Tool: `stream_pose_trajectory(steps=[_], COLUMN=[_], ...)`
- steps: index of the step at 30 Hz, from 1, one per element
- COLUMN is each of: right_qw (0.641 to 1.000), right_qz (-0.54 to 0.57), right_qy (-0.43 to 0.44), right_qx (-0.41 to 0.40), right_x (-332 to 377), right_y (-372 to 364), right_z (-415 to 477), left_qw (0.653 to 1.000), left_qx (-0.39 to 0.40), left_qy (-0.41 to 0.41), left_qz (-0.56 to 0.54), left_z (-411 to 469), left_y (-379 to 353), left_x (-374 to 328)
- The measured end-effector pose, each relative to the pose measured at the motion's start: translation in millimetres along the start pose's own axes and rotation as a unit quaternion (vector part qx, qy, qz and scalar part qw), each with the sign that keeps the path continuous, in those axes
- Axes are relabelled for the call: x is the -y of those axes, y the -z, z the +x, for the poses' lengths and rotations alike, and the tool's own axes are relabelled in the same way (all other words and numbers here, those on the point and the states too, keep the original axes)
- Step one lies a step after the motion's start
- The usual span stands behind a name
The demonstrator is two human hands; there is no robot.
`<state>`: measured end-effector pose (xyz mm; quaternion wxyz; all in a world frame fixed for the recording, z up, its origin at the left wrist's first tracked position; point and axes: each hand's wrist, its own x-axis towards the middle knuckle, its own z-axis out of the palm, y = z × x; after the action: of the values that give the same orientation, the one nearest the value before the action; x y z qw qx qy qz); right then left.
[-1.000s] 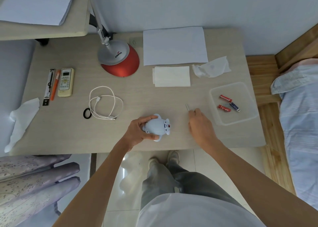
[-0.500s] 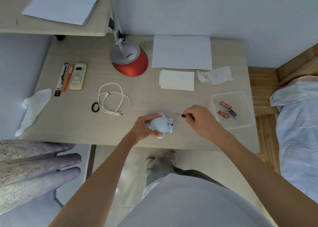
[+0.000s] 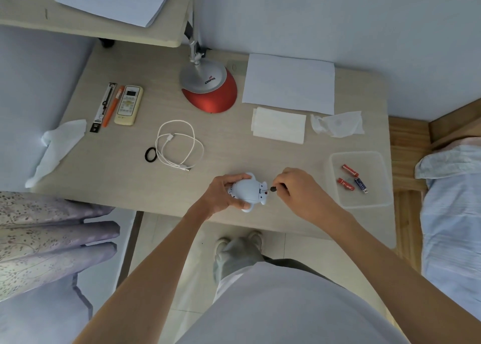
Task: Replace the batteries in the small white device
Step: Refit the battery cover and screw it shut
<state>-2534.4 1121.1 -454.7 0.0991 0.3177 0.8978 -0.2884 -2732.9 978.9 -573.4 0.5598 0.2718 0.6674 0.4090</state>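
Lying in the clear tray [image 3: 335,161], three batteries [image 3: 350,171]; left hand [image 3: 221,194] clasps white device [image 3: 247,189], right hand [image 3: 299,190] pinches screwdriver [image 3: 272,188].

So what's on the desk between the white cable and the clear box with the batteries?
In the head view, the small white device, held by the left hand, and the right hand with its small screwdriver.

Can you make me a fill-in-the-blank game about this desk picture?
1. The left hand holds the small white ____.
2. The right hand holds a tiny ____ against it.
3. The clear tray holds ____ batteries.
4. The lamp base is silver and ____.

Missing words: device, screwdriver, three, red.
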Motion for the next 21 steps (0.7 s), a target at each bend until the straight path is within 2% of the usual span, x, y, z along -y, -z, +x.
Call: stream_pose_trajectory(steps=[21], right_qw=[0.999], right_qz=[-0.044], right_qy=[0.008], right_qx=[-0.012], right_x=[-1.9], right_y=[-8.8], right_z=[8.7], left_qw=[1.000], left_qx=[-0.006], left_qy=[-0.005], left_qz=[-0.003], left_z=[1.5], left_y=[-1.3], left_x=[4.5])
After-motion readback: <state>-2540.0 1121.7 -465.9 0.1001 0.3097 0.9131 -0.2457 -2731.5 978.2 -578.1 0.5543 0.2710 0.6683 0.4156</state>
